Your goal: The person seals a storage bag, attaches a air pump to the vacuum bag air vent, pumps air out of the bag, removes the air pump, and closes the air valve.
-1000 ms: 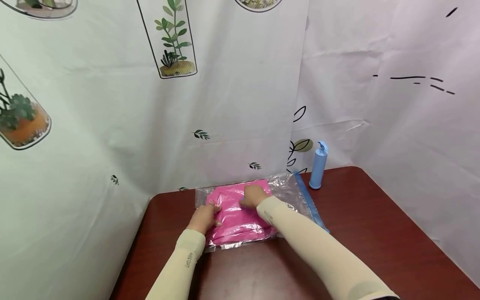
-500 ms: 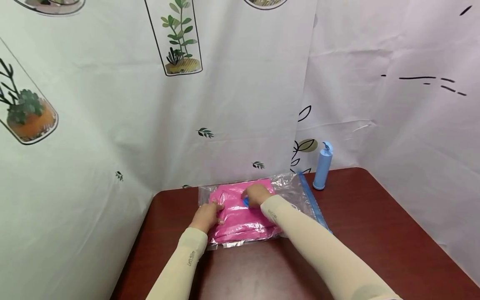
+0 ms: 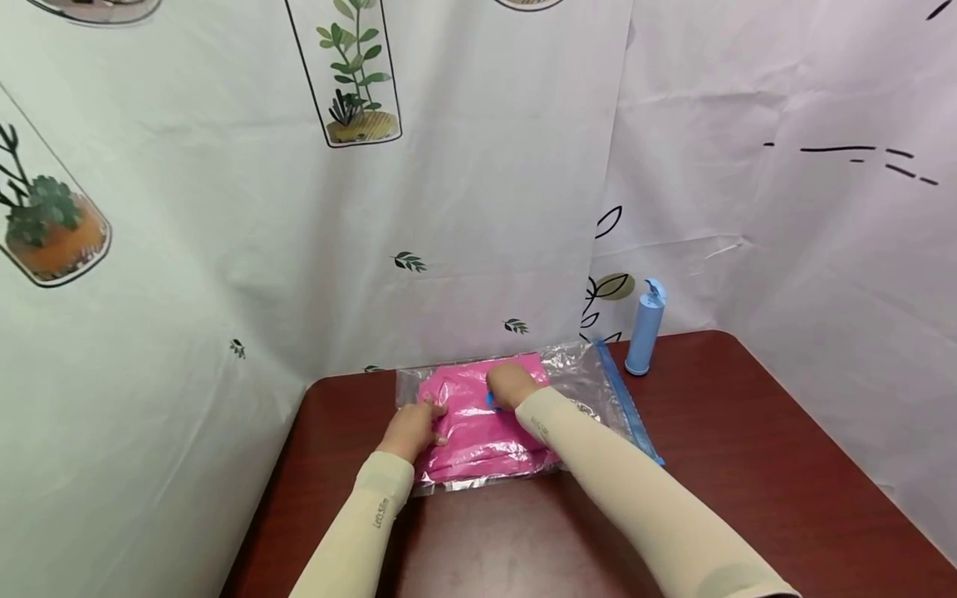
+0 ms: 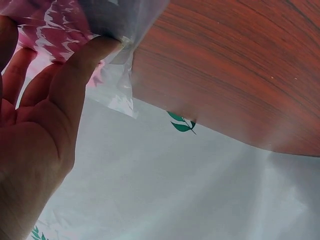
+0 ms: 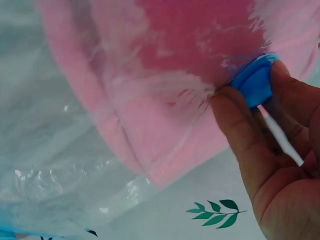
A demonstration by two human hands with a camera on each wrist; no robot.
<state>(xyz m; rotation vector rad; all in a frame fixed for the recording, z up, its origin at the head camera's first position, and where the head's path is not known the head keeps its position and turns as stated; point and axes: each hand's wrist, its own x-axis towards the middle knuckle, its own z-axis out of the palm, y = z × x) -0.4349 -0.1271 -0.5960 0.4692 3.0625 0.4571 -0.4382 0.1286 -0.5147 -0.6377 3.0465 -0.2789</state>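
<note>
A clear plastic storage bag (image 3: 564, 365) with folded pink cloth (image 3: 467, 428) inside lies flat near the table's back edge. My right hand (image 3: 512, 386) pinches a blue valve cap (image 5: 255, 82) between thumb and fingers, on the bag's upper face over the cloth. A short white strip (image 5: 282, 135) sticks out from the cap towards the palm. My left hand (image 3: 409, 430) rests on the bag's left end with its fingers spread, and in the left wrist view a fingertip touches the clear film near the bag's edge. The underside of that hand's contact is partly hidden.
A light blue hand pump (image 3: 645, 332) stands upright on the brown table (image 3: 718, 432), right of the bag. The bag's blue zip edge (image 3: 628, 403) faces it. A white curtain (image 3: 486, 208) printed with plants hangs close behind and at both sides.
The view has shifted slightly. My right hand has turned a little at the bag, and the blue cap now shows beside its fingers. The left hand stays in place on the bag.
</note>
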